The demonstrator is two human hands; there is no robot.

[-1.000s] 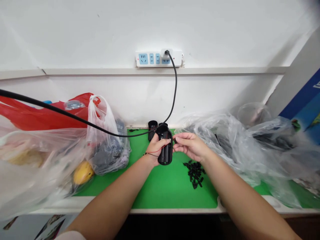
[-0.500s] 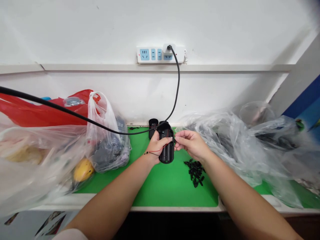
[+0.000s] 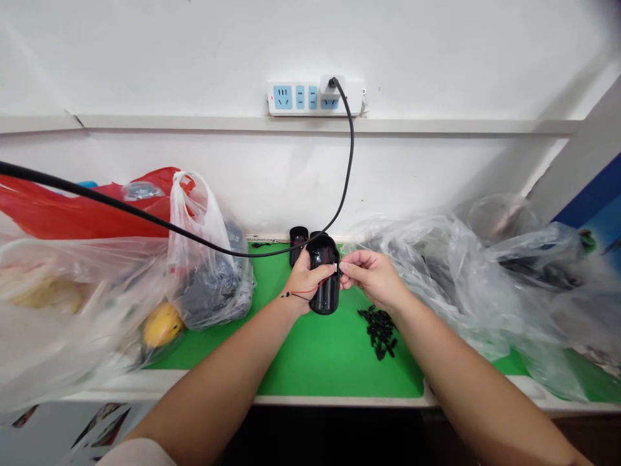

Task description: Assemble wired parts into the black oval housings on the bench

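In the left grip [image 3: 301, 281], a black housing [image 3: 325, 298] is being held, its long axis being pointed toward the wall [image 3: 291, 188], with bare desk [image 3: 320, 366] in front. The right grip [image 3: 372, 275] is being held pinched at the housing's right edge, contents unclear; rightward, room is being narrowed by black pieces [image 3: 378, 333].

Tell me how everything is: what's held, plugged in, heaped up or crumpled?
Black shell: held, hollow side showing.
Left hand: closed around the black shell.
Right hand: thumb and finger pinched at the shell's edge.
Red wire: loose, running across the left hand.
Small black parts: heaped on the green mat.
Power strip: one plug in.
Black cable: plugged in, hanging curved.
Clear plastic on the right: crumpled.
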